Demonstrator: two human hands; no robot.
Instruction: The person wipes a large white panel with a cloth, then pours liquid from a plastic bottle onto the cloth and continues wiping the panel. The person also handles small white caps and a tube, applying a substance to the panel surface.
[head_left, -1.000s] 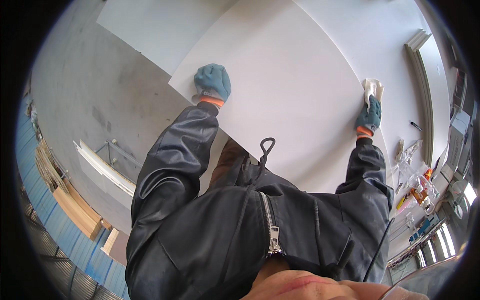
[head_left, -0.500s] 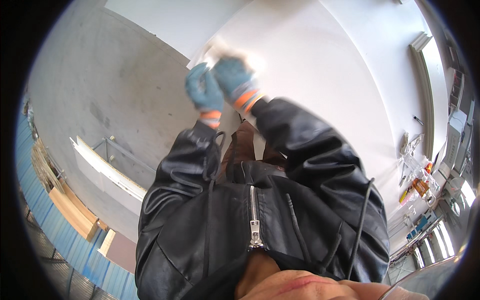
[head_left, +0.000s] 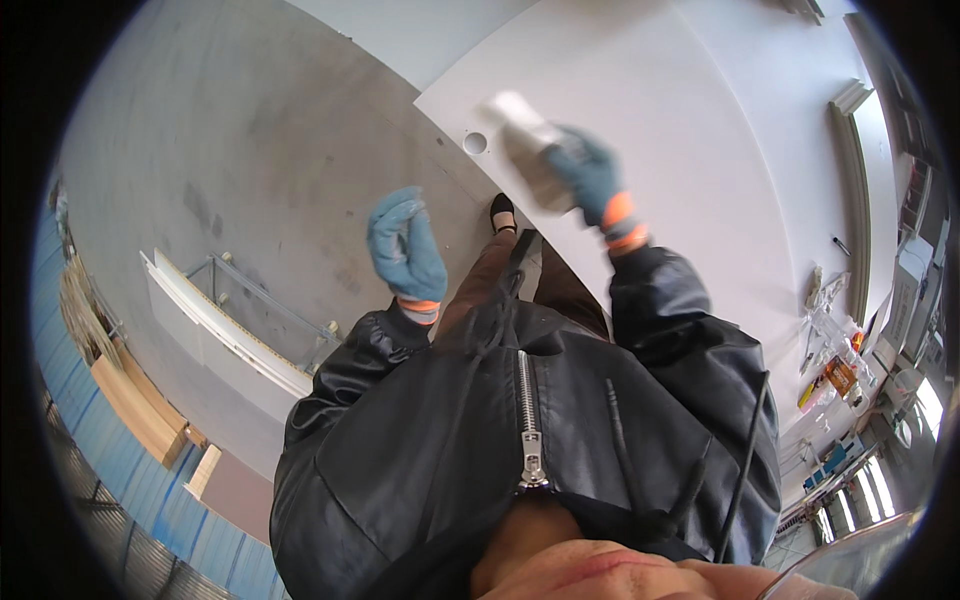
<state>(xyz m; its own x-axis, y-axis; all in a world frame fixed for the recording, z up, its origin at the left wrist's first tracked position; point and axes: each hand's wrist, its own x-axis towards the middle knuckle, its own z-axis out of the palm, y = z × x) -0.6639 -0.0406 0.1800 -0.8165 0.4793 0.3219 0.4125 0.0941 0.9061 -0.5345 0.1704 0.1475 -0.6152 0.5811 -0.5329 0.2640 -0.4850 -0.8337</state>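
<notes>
Both my hands wear blue work gloves with orange-and-grey cuffs. My right hand (head_left: pixel 585 172) is closed on a blurred beige block-like thing with a white end (head_left: pixel 537 160); motion hides its exact kind. It is over the left part of a large white panel (head_left: pixel 690 170). Near the panel's corner is a small round grey spot (head_left: pixel 475 143), left of the held thing. My left hand (head_left: pixel 405 245) hangs apart from the panel, above the concrete floor. Its fingers are curled toward the thumb, with a gap between them and nothing visible inside.
Another pale panel (head_left: pixel 415 35) lies beyond the white one. A metal-framed rack with white boards (head_left: pixel 225 325) stands at left, near wooden planks (head_left: pixel 140 405). At right are a black pen (head_left: pixel 841 245), crumpled clear plastic (head_left: pixel 822 295) and a long grey moulding (head_left: pixel 853 200).
My right hand has moved right, away from the left hand, carrying the block-like thing over the panel. My left hand has come slightly nearer my body. The panel's corner and round spot now show.
</notes>
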